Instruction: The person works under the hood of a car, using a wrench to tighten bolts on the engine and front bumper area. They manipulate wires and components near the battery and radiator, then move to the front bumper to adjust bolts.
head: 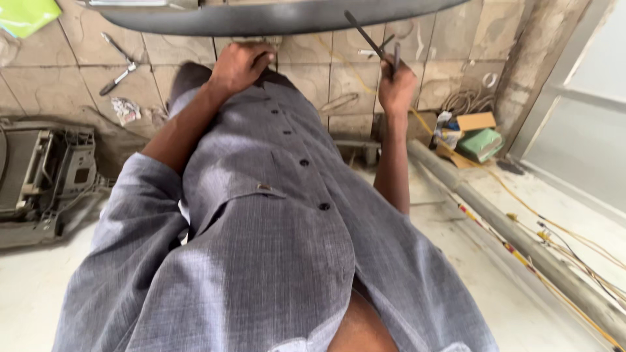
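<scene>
My right hand (pixel 396 85) is raised at the upper right and grips a dark long-handled tool like pliers (pixel 373 40), whose thin arms point up towards a dark grey curved panel (pixel 274 18) across the top. My left hand (pixel 238 65) lies at the upper middle just below that panel, fingers curled over the far end of my grey buttoned shirt (pixel 274 215). Whether it holds anything is hidden. The shirt fills the middle of the view.
Metal pliers (pixel 120 65) and crumpled paper (pixel 125 109) lie on the tiled floor at left. A grey plastic housing (pixel 39 176) sits lower left. A grey pipe (pixel 521 241) and yellow wires (pixel 561 228) run along the right, past small boxes (pixel 479 140) and a coiled cable (pixel 464 101).
</scene>
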